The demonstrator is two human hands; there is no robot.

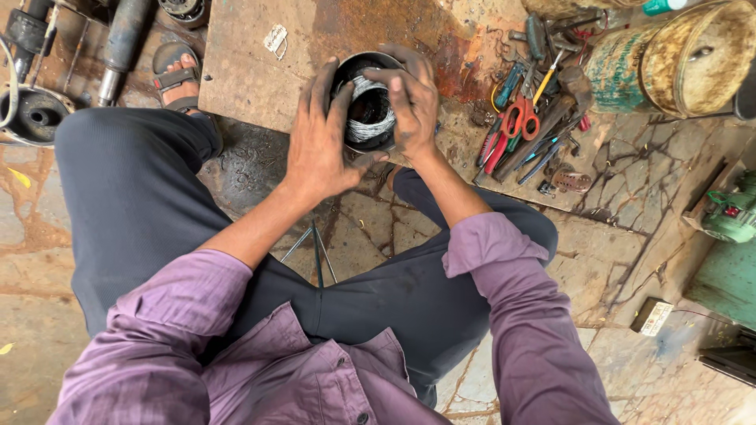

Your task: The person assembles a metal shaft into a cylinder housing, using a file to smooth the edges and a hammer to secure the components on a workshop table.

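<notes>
1. Gripping from both sides, the hands enclose a dark round stator (368, 102) that sits on the near edge of a rusty board (260, 71), straight ahead of the seated person and between the knees.
2. Left hand (319, 142) wraps the left and near wall, fingers curled up over the rim, thumb toward the bottom; it is closed on the shell.
3. Right hand (411, 102) lies over the right rim, its fingers (394, 79) bent inward and down onto the pale wire winding (364, 126) inside the bore; it is partly closed, touching wire and rim.
4. Axis: the open bore faces up toward the camera, so the long axis runs roughly vertical, tilted a little toward the person.
5. Neither hand is clearly nearer; both touch it. The right one alone reaches inside.
6. Tools (524, 118) lie in a heap well to the right, among them red-handled scissors (520, 118), beside a rusted drum (677, 59). A sandalled foot (179, 75) rests left of the board.
</notes>
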